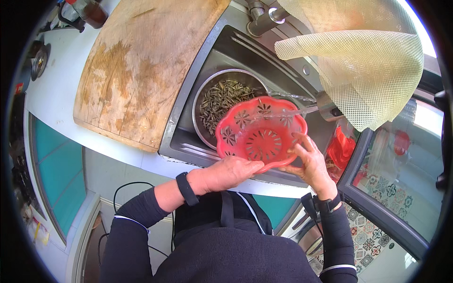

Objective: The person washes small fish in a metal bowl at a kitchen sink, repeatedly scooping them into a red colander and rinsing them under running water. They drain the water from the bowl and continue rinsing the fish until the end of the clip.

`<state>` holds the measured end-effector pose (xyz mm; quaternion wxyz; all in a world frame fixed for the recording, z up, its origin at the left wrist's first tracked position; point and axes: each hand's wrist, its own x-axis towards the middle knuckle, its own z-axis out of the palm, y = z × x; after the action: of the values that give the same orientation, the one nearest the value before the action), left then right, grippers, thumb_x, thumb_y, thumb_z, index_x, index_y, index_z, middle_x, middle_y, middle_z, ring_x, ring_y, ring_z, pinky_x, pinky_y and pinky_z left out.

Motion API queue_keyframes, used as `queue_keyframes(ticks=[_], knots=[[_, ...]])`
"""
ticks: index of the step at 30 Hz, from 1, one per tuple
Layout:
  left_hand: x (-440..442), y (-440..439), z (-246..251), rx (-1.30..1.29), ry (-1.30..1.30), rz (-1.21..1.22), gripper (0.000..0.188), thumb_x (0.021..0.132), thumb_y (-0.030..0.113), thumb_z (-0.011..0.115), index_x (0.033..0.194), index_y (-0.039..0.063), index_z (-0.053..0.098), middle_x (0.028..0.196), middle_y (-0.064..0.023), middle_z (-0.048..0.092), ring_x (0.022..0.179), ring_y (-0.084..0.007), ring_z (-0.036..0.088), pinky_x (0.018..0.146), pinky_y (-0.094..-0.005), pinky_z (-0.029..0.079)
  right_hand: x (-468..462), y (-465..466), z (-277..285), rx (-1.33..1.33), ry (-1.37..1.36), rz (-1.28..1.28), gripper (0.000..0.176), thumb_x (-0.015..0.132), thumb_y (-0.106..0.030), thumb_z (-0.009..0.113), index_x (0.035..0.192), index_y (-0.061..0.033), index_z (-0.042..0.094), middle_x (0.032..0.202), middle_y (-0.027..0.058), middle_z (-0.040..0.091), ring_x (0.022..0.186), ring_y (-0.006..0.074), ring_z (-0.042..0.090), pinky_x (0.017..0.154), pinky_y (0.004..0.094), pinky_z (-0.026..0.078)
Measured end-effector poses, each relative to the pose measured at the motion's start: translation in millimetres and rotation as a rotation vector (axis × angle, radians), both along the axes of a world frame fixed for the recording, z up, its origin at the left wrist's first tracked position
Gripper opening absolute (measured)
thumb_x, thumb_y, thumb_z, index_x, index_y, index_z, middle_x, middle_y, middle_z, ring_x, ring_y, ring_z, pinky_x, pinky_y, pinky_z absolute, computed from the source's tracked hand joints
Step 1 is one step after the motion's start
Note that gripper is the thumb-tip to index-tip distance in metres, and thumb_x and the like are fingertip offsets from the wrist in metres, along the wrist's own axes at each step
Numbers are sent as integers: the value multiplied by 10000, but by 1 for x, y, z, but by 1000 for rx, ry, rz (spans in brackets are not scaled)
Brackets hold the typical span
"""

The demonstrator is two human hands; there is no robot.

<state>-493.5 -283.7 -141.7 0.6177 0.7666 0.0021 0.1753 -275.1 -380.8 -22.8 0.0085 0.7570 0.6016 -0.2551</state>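
Note:
My left hand (230,173) grips the near rim of a red plastic colander (263,143), its thumb lying along the edge. At the colander's right side, my right hand (308,161) has its fingers bent over the inner wall and its thumb by the outside of the rim. The colander is tilted over the near right part of a round metal bowl (231,72) and hides some of it. Many small, elongated, brownish-green items (226,99) fill the bowl; their exact kind is unclear. Running water (283,114) streams across the colander's far part.
The bowl stands in a dark sink (219,56). To its left lies a thick wooden cutting board (141,70) on a white counter (53,88). A pale mesh sheet (361,67) hangs over the metal faucet (327,104) side. A red plastic bag (341,146) sits near a dark-framed window (366,155).

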Motion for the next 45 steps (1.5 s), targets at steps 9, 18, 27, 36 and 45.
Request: queue_keyframes(ticks=[9, 18, 27, 36, 45], knots=[[-33, 16, 4, 454, 154, 121, 314, 789, 79, 585, 1099, 34, 577, 1026, -119, 624, 982, -273, 589, 867, -367, 463, -4, -29, -73, 200, -160, 89, 334, 536, -98, 773, 794, -115, 561, 1120, 75, 517, 1118, 346, 488, 821, 410, 499], [-88, 41, -2, 343, 383, 319, 194, 793, 43, 626, 986, 16, 621, 908, -133, 649, 862, -296, 624, 743, -373, 505, 15, -31, -23, 50, 28, -62, 345, 746, -359, 728, 866, -102, 531, 861, -8, 589, 744, 195, 620, 630, 325, 489], [-99, 62, 16, 292, 610, 447, 180, 832, 74, 589, 1003, 25, 618, 927, -145, 655, 869, -314, 619, 762, -389, 498, 35, -45, -102, -242, 1124, -926, 459, 932, -506, 447, 1120, -93, 508, 851, 59, 641, 707, 160, 643, 633, 260, 495], [-95, 12, 29, 317, 714, 516, 189, 823, 81, 608, 1003, 27, 634, 943, -145, 659, 868, -309, 631, 760, -365, 511, 62, -62, -172, -100, 1523, -1112, 604, 905, -623, 361, 1111, -82, 533, 795, 18, 617, 547, 107, 520, 480, 210, 430], [-88, -28, 32, 356, 775, 484, 224, 818, 85, 612, 1038, 49, 621, 960, -143, 657, 879, -313, 627, 771, -377, 508, 67, -88, -204, -159, 1395, -1200, 605, 880, -644, 395, 1116, -109, 549, 865, -18, 621, 527, 70, 479, 461, 186, 377]])
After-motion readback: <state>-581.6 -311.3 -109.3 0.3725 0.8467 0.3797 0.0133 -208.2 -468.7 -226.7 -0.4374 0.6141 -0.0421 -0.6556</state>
